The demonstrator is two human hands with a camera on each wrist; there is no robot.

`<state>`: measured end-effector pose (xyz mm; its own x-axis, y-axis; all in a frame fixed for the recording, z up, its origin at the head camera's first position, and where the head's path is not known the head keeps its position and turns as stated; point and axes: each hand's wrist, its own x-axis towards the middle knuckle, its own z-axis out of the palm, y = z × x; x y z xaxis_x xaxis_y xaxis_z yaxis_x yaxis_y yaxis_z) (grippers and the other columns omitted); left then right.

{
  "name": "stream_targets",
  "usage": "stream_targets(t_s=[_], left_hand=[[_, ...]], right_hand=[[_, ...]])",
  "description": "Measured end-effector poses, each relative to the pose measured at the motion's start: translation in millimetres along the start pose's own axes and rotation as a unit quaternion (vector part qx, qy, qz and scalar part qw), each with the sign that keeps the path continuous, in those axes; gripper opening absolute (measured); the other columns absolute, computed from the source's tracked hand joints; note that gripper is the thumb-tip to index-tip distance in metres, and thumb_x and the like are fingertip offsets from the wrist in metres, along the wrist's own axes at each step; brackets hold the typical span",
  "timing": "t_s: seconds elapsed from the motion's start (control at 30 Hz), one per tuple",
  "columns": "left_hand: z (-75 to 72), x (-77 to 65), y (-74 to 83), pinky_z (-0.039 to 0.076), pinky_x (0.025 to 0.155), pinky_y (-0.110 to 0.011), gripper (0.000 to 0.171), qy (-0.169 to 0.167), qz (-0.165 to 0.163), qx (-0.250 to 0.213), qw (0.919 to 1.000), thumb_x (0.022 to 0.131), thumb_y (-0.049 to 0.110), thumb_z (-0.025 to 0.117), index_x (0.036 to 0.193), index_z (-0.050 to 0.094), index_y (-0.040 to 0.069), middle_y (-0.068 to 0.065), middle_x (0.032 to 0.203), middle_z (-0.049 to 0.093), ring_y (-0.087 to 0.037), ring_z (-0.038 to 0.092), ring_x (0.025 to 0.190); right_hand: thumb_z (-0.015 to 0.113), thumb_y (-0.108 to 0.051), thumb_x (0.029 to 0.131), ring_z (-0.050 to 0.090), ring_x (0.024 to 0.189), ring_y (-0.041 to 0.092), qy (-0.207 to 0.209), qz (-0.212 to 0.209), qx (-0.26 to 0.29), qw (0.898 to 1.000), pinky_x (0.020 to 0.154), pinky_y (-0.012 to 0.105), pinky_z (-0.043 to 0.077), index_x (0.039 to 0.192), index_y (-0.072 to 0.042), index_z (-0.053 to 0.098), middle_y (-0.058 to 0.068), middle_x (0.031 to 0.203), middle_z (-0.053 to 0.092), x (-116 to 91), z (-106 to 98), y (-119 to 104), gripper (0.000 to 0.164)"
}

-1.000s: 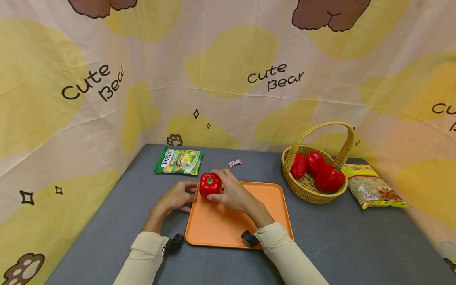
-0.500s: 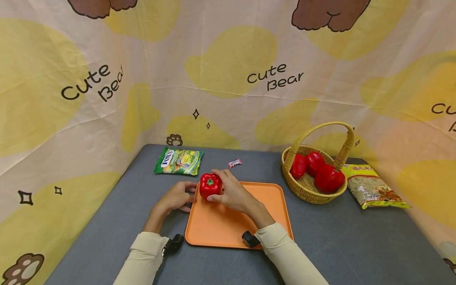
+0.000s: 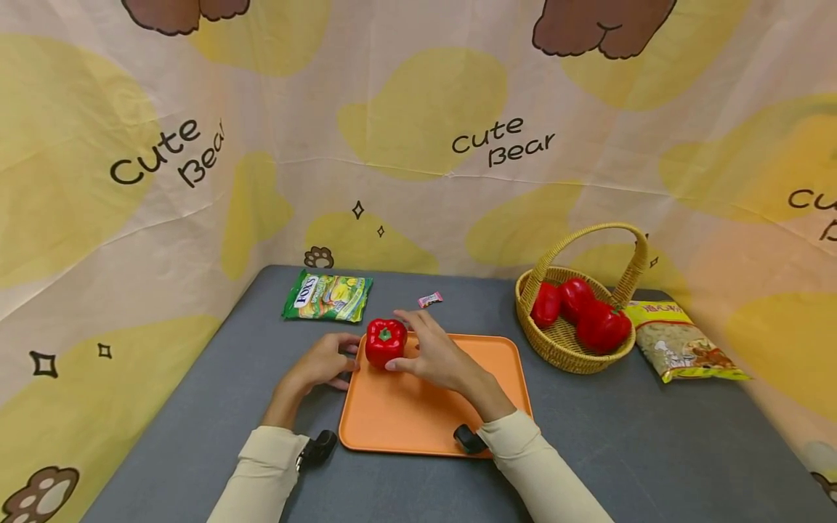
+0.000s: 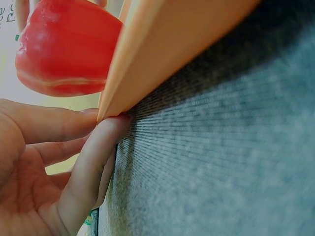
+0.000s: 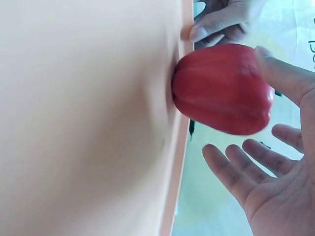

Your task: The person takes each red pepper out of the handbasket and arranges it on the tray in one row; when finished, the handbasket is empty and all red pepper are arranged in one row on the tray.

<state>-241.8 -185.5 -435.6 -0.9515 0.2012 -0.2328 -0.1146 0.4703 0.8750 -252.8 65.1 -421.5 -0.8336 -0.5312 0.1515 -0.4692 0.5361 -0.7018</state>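
A red bell pepper (image 3: 386,343) stands upright, stem up, at the far left corner of the orange tray (image 3: 418,421). My left hand (image 3: 324,359) is at the tray's left edge; in the left wrist view its thumb and a finger (image 4: 54,123) pinch the rim. Spread fingers mark my right hand (image 3: 439,357), just right of the pepper. In the right wrist view its thumb (image 5: 283,73) lies close to the pepper's top, while the other fingers are apart from it. Whether the thumb touches the pepper, I cannot tell.
A wicker basket (image 3: 556,357) with several red peppers stands to the tray's right, beside a yellow-and-clear food bag (image 3: 683,345). Behind the tray lie a green FOX'S candy bag (image 3: 328,296) and a small pink wrapped candy (image 3: 430,299). A printed cloth (image 3: 392,145) walls the back.
My right hand has loosened its grip on the bell pepper and shifted slightly right, its fingers opening. The pepper stays on the tray. My left hand holds its place.
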Motion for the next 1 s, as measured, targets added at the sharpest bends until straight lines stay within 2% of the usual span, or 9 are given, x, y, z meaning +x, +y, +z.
stream_targets(t_s=[0.27,0.53,0.8,1.0], left_hand=[[0.3,-2.0,1.1,0.067,0.068,-0.040,0.054,0.002,0.002,0.000,1.0000,0.096,0.000,0.063,0.148,0.052,-0.008,-0.025,0.135,0.062,-0.026,0.071,0.100],[-0.2,-0.3,-1.3,0.067,0.067,-0.042,0.056,0.002,0.005,-0.002,1.0000,0.095,0.001,0.066,0.148,0.052,-0.009,-0.025,0.136,0.062,-0.025,0.071,0.099],[-0.2,0.3,-2.1,0.067,0.068,-0.042,0.056,0.002,-0.002,-0.001,1.0000,0.095,0.002,0.066,0.148,0.053,-0.008,-0.025,0.137,0.061,-0.025,0.071,0.100],[0.4,1.5,-2.6,0.067,0.068,-0.041,0.055,0.005,-0.007,-0.002,1.0000,0.095,0.001,0.065,0.148,0.053,-0.007,-0.024,0.137,0.062,-0.025,0.072,0.099]], right_hand=[[0.086,-0.036,0.090,0.055,0.134,0.039,0.029,-0.011,-0.018,0.999,0.109,0.055,0.053,0.161,-0.012,0.041,0.011,0.156,0.046,-22,-21,7,0.088],[0.086,-0.033,0.091,0.055,0.132,0.036,0.054,-0.017,-0.025,0.998,0.105,0.056,0.055,0.160,-0.017,0.042,0.009,0.147,0.051,-47,-47,22,0.084],[0.087,-0.033,0.089,0.056,0.131,0.033,0.073,-0.018,-0.074,0.994,0.103,0.055,0.057,0.158,-0.012,0.046,0.010,0.146,0.054,-75,-79,33,0.083],[0.089,-0.023,0.087,0.058,0.126,0.033,0.107,-0.016,-0.095,0.990,0.099,0.055,0.060,0.155,-0.007,0.049,0.014,0.144,0.056,-95,-102,45,0.081]])
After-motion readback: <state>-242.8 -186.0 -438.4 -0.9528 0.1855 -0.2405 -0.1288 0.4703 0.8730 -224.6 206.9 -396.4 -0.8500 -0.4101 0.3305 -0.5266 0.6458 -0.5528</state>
